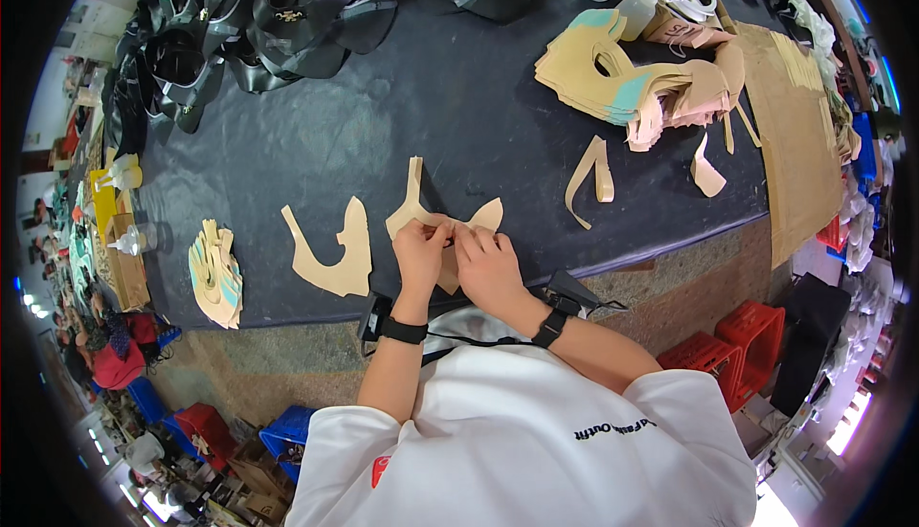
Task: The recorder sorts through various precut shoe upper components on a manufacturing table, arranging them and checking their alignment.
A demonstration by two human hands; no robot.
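Dark work table [450, 106], tan cut-piece stack [632, 77] far right, black shoe uppers [268, 20] far left, loose tan piece [335, 249] beside hands. Left hand [421, 254] and right hand [488, 264] both pinch one tan leather piece [414, 206] at table's near edge.

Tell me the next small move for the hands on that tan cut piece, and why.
Probably press the pinched edge flat. Both the left hand and right hand grip the tan cut piece at its middle with fingertips together, over the dark table; another cut piece lies flat beside it.
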